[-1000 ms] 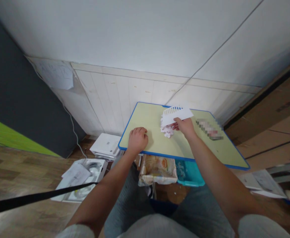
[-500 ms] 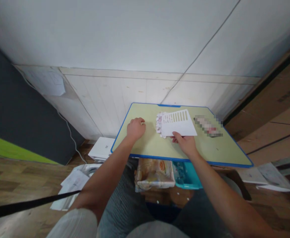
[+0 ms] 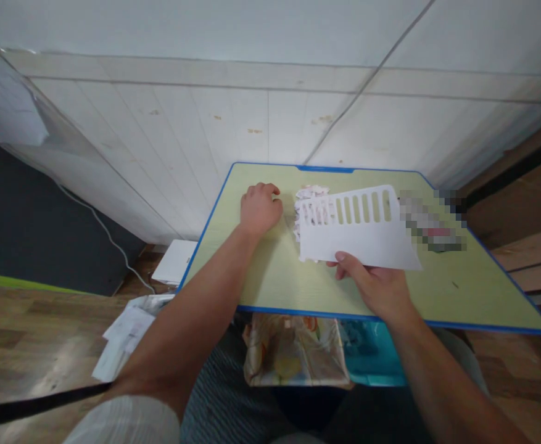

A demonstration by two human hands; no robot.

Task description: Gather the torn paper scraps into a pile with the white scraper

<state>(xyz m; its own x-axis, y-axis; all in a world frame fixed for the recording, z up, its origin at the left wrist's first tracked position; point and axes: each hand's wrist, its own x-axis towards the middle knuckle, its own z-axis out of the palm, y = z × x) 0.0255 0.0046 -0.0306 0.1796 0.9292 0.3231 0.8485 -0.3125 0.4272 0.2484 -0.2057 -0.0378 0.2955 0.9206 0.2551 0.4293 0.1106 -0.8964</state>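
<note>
While right hand (image 3: 384, 290) pinches slotted card (image 3: 358, 239), left hand (image 3: 260, 211) curls; palm down.

Soft light; glare on floor (image 3: 61, 364); edges stretched.

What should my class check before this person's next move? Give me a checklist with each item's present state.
1. Right hand gripping the slotted white sheet: ok, held at its near edge.
2. Slots showing no paper scraps: not ok, scraps show at the leftmost ones.
3. Sheet apart from the scraps: cannot tell whether they touch.
4. Left hand apart from the sheet: ok, a gap shows.
5. Left hand empty: cannot tell, its underside is hidden.
6. Patterned container and teal bin in view: ok, both below the near table edge.
</note>
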